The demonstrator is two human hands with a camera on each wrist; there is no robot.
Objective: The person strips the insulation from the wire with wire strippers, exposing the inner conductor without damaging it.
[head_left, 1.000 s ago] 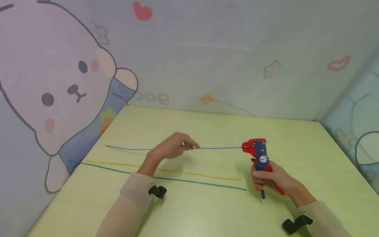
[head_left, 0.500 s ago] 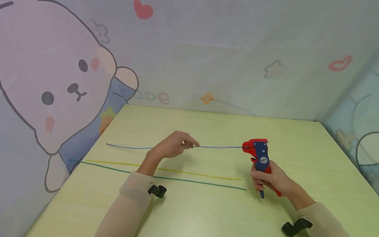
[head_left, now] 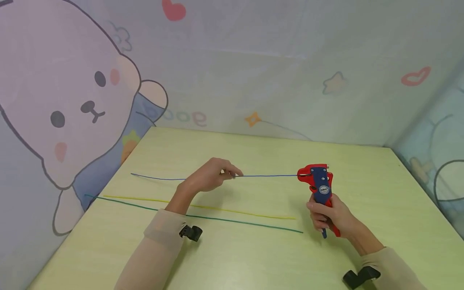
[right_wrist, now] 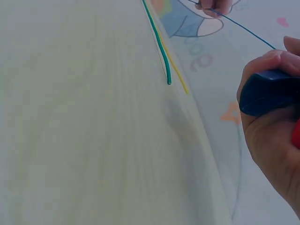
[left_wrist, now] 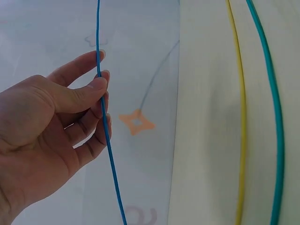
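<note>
Centrally above the table [head_left: 253, 257]: blue wire [head_left: 268, 175] stretched level between both hands. Pinched between thumb and fingertips of left hand [head_left: 208, 177], near mid-length; far end trailing left over the tabletop. Right end seated in the red head of the wire stripper [head_left: 319, 185]. Stripper handles gripped upright by right hand [head_left: 331, 219], fingers curled around them. Nearer the body: yellow wire [head_left: 199, 207] and green wire [head_left: 192, 217], flat on the table, side by side, untouched.
</note>
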